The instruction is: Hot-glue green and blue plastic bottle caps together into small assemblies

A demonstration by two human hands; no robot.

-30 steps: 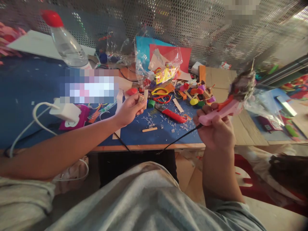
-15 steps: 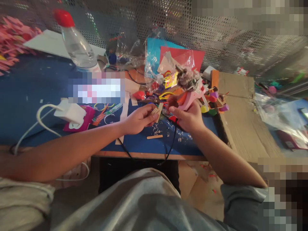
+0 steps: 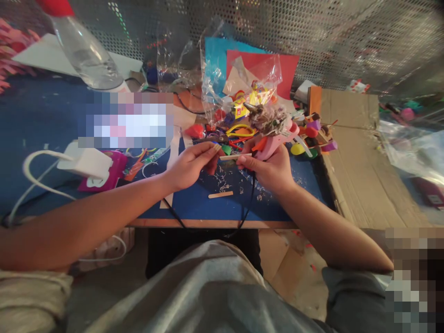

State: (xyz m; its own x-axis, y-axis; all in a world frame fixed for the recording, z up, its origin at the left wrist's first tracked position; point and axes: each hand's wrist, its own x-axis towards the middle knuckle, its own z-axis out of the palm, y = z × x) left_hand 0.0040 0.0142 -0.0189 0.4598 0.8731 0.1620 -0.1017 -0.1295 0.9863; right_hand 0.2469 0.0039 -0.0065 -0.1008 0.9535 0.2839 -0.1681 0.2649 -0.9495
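My right hand is wrapped round a pink hot glue gun, whose black cord hangs down from it. Between that hand's thumb and fingers a short wooden craft stick is pinched, pointing left. A matted, greyish clump covers the area at the gun's front end. My left hand is at the stick's left end with thumb and fingers drawn together; what lies between them, if anything, is hidden. Below the hands, a loose craft stick rests on the blue tabletop.
Pale shreds litter the table. Behind lie yellow-handled scissors, plastic wrappers and red paper. To the left are a white charger on a magenta socket block and a tilted bottle. Cardboard lies right.
Craft stick pieces were in my left hand; now one stick is pinched in my right hand beside the glue gun. The view has shifted slightly, moving the bottle and charger leftward.
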